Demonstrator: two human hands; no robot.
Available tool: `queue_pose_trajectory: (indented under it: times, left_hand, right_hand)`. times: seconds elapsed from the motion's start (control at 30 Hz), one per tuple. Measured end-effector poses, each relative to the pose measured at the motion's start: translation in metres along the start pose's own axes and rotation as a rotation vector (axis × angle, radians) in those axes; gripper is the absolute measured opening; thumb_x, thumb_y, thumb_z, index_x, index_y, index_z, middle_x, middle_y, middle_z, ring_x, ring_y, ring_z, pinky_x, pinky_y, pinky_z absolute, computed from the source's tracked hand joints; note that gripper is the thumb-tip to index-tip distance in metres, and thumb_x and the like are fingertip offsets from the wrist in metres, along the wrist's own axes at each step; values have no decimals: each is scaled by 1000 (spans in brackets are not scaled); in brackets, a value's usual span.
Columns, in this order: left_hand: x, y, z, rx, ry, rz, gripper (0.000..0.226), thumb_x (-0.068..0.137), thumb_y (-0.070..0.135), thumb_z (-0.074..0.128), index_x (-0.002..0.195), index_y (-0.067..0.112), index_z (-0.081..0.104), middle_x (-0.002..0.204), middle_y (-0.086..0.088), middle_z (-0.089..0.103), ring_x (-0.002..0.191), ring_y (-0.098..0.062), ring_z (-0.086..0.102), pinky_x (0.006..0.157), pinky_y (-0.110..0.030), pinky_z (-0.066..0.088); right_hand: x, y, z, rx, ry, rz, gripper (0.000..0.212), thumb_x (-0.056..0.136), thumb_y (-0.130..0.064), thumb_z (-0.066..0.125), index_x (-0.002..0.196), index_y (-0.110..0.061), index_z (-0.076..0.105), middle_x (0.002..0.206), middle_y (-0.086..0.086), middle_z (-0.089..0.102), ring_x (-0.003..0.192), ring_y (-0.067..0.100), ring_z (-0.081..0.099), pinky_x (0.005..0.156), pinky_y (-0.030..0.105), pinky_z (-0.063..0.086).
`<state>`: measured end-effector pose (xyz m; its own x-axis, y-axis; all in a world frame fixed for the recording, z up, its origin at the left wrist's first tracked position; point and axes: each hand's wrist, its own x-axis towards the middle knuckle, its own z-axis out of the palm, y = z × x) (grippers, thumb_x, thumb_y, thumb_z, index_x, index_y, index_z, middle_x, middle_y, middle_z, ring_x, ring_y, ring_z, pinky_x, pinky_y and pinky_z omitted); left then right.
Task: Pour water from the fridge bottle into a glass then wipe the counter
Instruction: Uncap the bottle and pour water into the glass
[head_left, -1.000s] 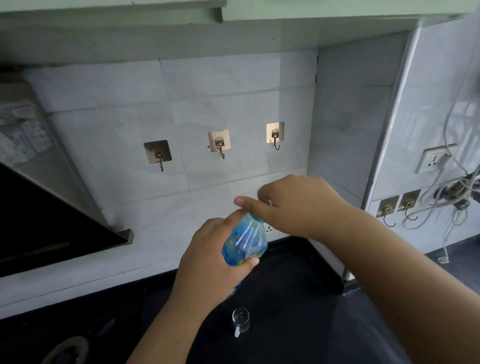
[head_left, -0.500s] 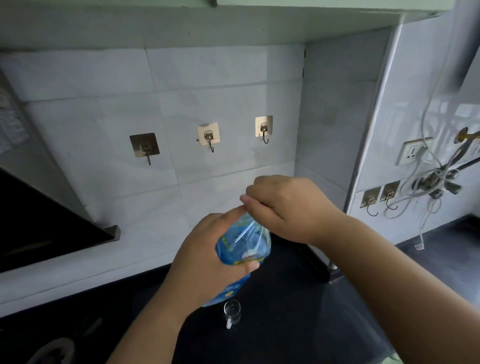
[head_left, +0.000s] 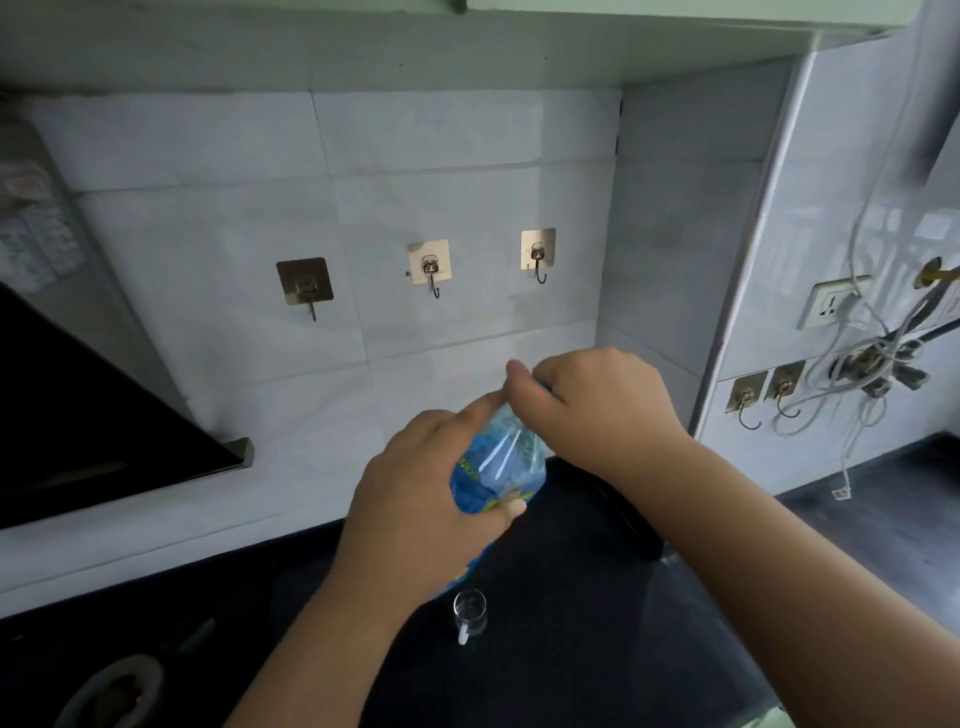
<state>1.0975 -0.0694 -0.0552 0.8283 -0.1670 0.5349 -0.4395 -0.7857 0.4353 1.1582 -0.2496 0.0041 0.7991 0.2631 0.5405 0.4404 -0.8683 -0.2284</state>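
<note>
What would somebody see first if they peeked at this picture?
Right in the middle, two hands work on a blue plastic bottle: the left hand wraps its body while the right hand covers its top. Just below, a small clear glass mug stands on the dark counter. Behind, three metal hooks line the white tiled wall.

- Three adhesive wall hooks in a row on the white tiled backsplash (head_left: 218, 244): left hook (head_left: 305, 283), middle hook (head_left: 429, 265), right hook (head_left: 538, 253).
- Black range hood (head_left: 88, 415) slanting in at the left edge.
- Wall socket (head_left: 830, 306) on the right-hand wall, with a tangle of white cables (head_left: 872, 364) hanging beside it.
- Two more hooks (head_left: 766, 392) side by side below the socket.
- Pale cabinet underside (head_left: 363, 47) overhead.
</note>
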Motion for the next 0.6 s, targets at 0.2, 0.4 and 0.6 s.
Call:
queue_pose_trajectory:
  times: [0.2, 0.4, 0.6]
  left_hand:
    - [3, -13, 0, -96, -49, -73, 87, 73, 44, 88, 126, 81, 30, 113, 25, 54, 108, 2, 54, 92, -22, 49]
    - [-5, -6, 19, 158, 12, -92, 88, 73, 51, 83, 143, 59, 31, 114, 20, 56, 106, -5, 56, 93, -33, 53]
    - [-7, -28, 12, -274, -5, -194, 88, 72, 42, 92, 133, 75, 36, 121, 30, 54, 112, 9, 55, 92, -14, 47]
  right_hand:
    - [6, 4, 3, -29, 53, -309, 47, 102, -52, 35, 71, -19, 50, 68, -3, 50, 58, 17, 51, 50, 30, 36]
    - [8, -5, 11, -243, -250, 74, 49, 104, -38, 32, 64, -14, 48, 66, 0, 51, 59, 19, 48, 54, 27, 32]
    - [-6, 0, 18, 136, -84, -247, 51, 100, -68, 29, 98, -25, 55, 90, -11, 52, 72, 10, 54, 61, 29, 45]
